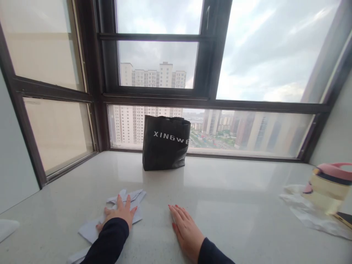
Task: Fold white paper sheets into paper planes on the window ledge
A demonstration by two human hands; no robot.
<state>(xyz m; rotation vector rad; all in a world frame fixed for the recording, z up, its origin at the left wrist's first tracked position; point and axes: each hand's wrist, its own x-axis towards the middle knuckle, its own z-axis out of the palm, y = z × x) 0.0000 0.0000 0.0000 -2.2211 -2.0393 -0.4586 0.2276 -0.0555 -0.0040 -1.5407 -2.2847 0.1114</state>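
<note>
Working from my distant station, I saw the folded white papers (pixel 138 213) at near left on the white sill (pixel 233 205), directly beneath the left hand (pixel 120 212), whose fingers were spread over them, pressing rather than pinching, while the loose pile ran from near left to far right. Rightward, past the black bag (pixel 162 156) standing farther back, the right hand (pixel 185 227) rested flat, fingers extended and grasping nothing, well apart from the papers, so the left was nearer.

And here are the white papers (pixel 138 213), creased and folded, spread in a loose, overlapping heap on the glossy sill (pixel 239 205)!
</note>
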